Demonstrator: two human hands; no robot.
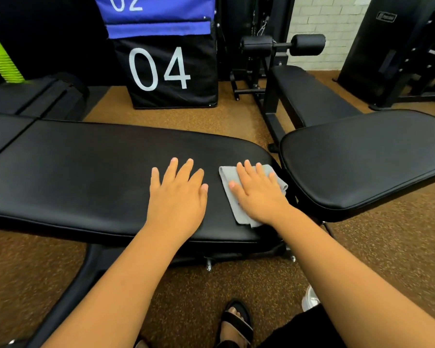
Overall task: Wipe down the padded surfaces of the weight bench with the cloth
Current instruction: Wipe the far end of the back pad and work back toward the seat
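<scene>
The cloth (239,197), 1 grey folded square, lies flat at the 3 o'clock end of the long pad (98,177), under the right hand (259,194), whose straight, slightly spread fingers press it down; it looks soft, light and limp, best driven by a flat palm; the left hand (178,194) rests open at its 9 o'clock; 2 hands, 2 pads of this bench in view, counting the seat pad (367,159).

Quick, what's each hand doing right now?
Left hand: open, flat on the bench pad.
Right hand: open, pressing the cloth onto the pad.
</scene>
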